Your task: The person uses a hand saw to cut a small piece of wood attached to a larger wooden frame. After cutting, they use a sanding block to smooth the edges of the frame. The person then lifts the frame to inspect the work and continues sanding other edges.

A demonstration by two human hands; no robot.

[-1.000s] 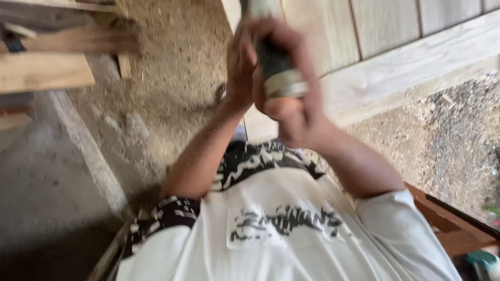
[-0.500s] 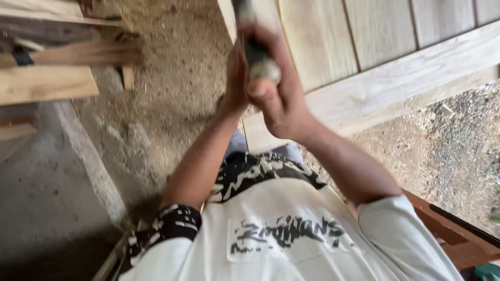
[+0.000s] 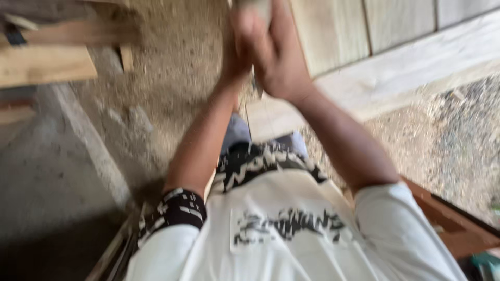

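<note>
Both my hands are raised together at the top of the head view, in front of a pale plank panel [image 3: 333,31]. My left hand [image 3: 234,49] and my right hand [image 3: 281,57] are wrapped around the same tool handle [image 3: 254,5]. Only a blurred grey bit of that handle shows above the fingers at the frame's top edge; the rest is hidden by my hands or out of view. My forearms and my white shirt with black print [image 3: 281,229] fill the lower middle.
A pale wooden beam [image 3: 416,65] runs along the foot of the panel. Sawdust covers the ground [image 3: 172,83]. Wooden boards [image 3: 47,62] lie at upper left, a reddish-brown wooden frame [image 3: 453,224] at lower right, with a teal object [image 3: 488,263] in the corner.
My two hands have risen toward the top edge with the tool. The dark handle with its metal band, plainly seen before, is now almost wholly hidden.
</note>
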